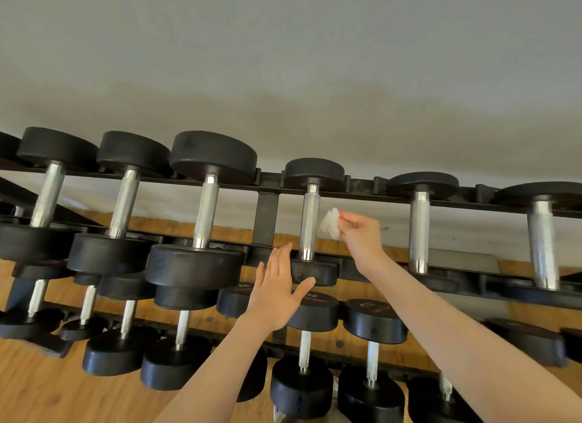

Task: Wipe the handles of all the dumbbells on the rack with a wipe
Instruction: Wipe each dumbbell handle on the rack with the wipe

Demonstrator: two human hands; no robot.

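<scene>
A black rack [267, 216] holds rows of black dumbbells with silver knurled handles. My right hand [360, 233] pinches a crumpled white wipe [330, 222] just right of the handle [309, 222] of a top-row dumbbell; the wipe is close to the handle, and I cannot tell whether they touch. My left hand [277, 289] is open with straight fingers, held in front of that dumbbell's near head [315, 271]. Whether it touches the head is unclear. More top-row handles stand to the left [206, 211] and right [419, 230].
Lower tiers carry more dumbbells [373, 322] below my arms. A grey wall [283, 60] rises behind the rack. Wooden floor [41, 381] shows under and to the left of the rack.
</scene>
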